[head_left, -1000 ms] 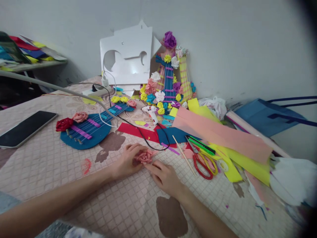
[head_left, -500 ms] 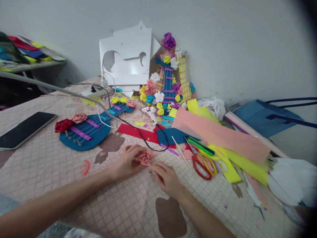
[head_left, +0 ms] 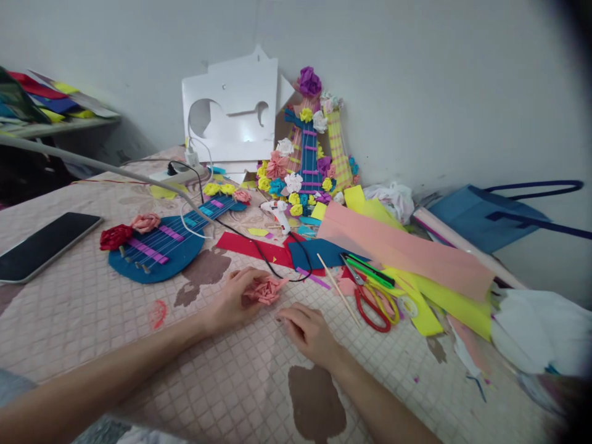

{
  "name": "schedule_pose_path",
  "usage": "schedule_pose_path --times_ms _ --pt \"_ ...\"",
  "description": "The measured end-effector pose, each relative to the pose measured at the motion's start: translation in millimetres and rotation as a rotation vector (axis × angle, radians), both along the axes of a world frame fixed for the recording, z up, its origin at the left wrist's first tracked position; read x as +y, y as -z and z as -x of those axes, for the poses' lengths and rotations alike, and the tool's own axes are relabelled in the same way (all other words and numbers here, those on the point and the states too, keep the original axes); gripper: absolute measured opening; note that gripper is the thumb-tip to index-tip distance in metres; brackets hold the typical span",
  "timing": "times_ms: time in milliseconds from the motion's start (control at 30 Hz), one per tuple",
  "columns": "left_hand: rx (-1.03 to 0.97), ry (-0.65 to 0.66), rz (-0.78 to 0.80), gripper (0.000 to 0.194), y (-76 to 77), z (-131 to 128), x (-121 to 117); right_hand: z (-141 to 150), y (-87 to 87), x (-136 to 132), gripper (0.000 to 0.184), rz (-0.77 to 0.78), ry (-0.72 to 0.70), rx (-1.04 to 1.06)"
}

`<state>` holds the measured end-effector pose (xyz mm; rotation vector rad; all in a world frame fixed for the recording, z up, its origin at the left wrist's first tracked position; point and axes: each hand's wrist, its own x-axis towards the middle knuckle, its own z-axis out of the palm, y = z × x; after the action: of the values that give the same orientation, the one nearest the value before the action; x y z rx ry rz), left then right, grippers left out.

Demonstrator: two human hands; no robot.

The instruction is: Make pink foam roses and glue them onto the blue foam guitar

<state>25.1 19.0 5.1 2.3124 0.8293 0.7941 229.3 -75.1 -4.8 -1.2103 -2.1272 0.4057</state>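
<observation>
A pink crepe-paper flower (head_left: 267,290) with ruffled petals is held by my left hand (head_left: 237,302), whose fingers wrap its left side just above the patterned tablecloth (head_left: 222,382). Close by on the right is my right hand (head_left: 308,330), its fingers curled together and apart from the flower, with nothing visible in them. Beyond both hands lie a red paper strip (head_left: 245,248) and a black cable (head_left: 272,269). A blue paper guitar (head_left: 180,250) with purple strips and red, pink and yellow flowers lies to the left.
A white glue gun (head_left: 277,214) stands behind the hands. To the right lie a wooden stick (head_left: 337,288), red-handled scissors (head_left: 370,311), a green cutter (head_left: 370,270) and pink paper (head_left: 402,246). At far left is a phone (head_left: 49,246). Flower-decorated guitars (head_left: 309,154) lean on the wall.
My right fingers have come away from the pink flower, leaving a small gap. My left hand still holds it. The whole view has shifted slightly.
</observation>
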Motion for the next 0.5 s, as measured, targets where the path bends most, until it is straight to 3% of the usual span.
schedule_pose_path --times_ms 500 --pt "0.002 0.02 -0.051 0.038 -0.3 5.5 -2.6 0.7 4.1 -4.0 0.024 -0.034 0.047 0.04"
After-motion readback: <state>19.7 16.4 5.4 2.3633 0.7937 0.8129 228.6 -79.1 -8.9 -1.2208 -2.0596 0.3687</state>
